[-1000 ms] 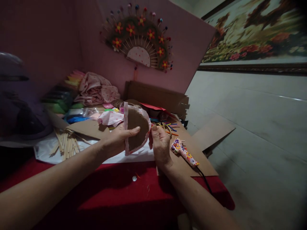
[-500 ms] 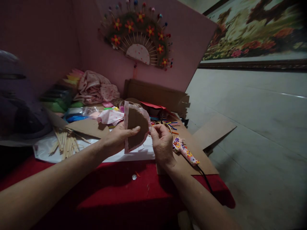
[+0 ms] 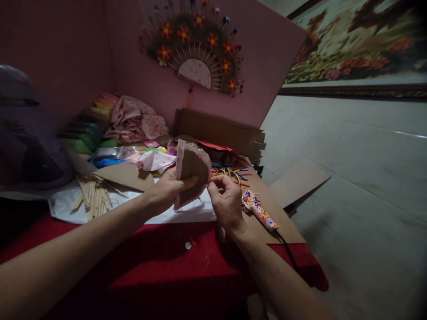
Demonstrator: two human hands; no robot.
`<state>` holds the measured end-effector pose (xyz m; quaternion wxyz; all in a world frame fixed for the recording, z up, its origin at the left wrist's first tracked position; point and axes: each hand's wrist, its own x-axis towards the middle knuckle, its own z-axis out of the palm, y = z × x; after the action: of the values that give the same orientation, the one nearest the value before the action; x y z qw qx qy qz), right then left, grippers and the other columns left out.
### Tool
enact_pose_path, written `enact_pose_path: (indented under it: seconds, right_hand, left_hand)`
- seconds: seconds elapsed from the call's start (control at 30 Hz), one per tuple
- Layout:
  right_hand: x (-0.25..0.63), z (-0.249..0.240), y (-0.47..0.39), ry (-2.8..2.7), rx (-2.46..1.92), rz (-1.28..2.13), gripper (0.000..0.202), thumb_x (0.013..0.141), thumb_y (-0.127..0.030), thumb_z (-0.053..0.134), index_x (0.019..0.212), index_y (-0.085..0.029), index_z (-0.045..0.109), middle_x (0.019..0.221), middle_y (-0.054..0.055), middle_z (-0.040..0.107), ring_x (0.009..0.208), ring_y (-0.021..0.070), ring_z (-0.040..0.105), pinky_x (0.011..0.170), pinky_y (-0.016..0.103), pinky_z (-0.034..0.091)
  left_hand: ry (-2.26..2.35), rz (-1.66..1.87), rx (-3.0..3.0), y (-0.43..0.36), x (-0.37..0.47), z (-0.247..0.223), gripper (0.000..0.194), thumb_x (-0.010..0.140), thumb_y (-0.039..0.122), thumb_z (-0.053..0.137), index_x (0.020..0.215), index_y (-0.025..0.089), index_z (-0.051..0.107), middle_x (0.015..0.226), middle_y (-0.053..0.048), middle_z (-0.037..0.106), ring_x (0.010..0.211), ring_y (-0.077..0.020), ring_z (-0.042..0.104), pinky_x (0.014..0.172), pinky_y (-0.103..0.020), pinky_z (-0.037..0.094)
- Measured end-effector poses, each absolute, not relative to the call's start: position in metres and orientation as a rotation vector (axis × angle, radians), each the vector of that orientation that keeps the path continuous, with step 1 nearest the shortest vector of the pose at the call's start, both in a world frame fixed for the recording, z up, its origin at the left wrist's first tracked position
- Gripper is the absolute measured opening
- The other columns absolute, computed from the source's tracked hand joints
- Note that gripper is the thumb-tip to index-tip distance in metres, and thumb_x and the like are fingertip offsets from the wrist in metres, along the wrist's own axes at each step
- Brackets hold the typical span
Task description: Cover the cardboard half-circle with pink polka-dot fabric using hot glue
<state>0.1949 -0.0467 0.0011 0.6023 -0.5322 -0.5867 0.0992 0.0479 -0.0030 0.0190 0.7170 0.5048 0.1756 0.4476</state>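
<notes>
A half-round cardboard piece point(image 3: 193, 171) with pink dotted fabric folded round its rim is held up over the white sheet point(image 3: 196, 212). My left hand point(image 3: 165, 191) grips it from the left, thumb across the brown face and fingers behind. At its curved right edge, my right hand point(image 3: 225, 200) is closed in a pinch; what lies between the fingertips is too small to tell. Right of that hand lies a flower-patterned glue gun point(image 3: 258, 209) on flat cardboard point(image 3: 287, 231).
Wooden sticks point(image 3: 91, 200) and a cardboard offcut point(image 3: 128, 177) lie at left. Behind are crumpled pink fabric point(image 3: 135, 120), scissors point(image 3: 230, 173) and coloured strips. A decorated fan point(image 3: 196, 53) hangs on the pink board. Red cloth point(image 3: 167, 266) covers the near edge.
The fabric-edged piece has tilted slightly in my left hand, its lower end a little higher. My right hand stays pinched near its edge. The whole view has shifted slightly.
</notes>
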Motion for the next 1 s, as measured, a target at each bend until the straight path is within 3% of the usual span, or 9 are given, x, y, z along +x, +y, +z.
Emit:
enact_pose_path:
  seconds: [0.2,0.4,0.87,1.0]
  right_hand:
    - [0.1956,-0.0031,-0.0467,-1.444,-1.236,0.073,0.008,0.078,-0.021,0.053,0.071,-0.019,0.057,0.063,-0.001,0.057,0.059,0.013,0.05,0.056,0.025,0.04]
    - [0.1944,-0.0012,-0.0493,-1.461,-1.219,-0.166,0.006,0.075,-0.016,0.053,0.072,-0.019,0.058,0.063,0.0,0.057,0.059,0.014,0.051,0.059,0.027,0.041]
    - [0.1951,0.0036,-0.0526,-1.416,-1.197,0.143,0.017,0.086,-0.035,0.057,0.079,-0.019,0.059,0.068,0.001,0.062,0.06,0.0143,0.054,0.058,0.027,0.043]
    - [0.1953,-0.0011,-0.0501,-1.439,-1.208,0.04,0.013,0.084,-0.03,0.057,0.076,-0.019,0.059,0.067,0.001,0.06,0.061,0.0143,0.053,0.058,0.027,0.042]
  left_hand:
    - [0.4,1.048,1.19,-0.0031,0.0504,0.0172,0.021,0.065,0.021,0.079,0.083,0.012,0.071,0.069,-0.004,0.069,0.061,-0.0149,0.063,0.062,-0.026,0.05]
    - [0.422,1.075,1.088,-0.0083,0.0535,0.0228,0.022,0.063,0.017,0.079,0.083,0.012,0.071,0.076,-0.004,0.072,0.068,-0.016,0.065,0.068,-0.027,0.051]
    - [0.343,0.97,0.984,-0.0072,0.05,0.0228,0.021,0.067,0.014,0.077,0.086,0.013,0.068,0.076,-0.004,0.072,0.068,-0.0167,0.068,0.07,-0.031,0.055]
    - [0.347,0.989,1.011,-0.007,0.0509,0.0219,0.021,0.066,0.014,0.077,0.086,0.012,0.069,0.077,-0.005,0.072,0.069,-0.0162,0.067,0.069,-0.028,0.054]
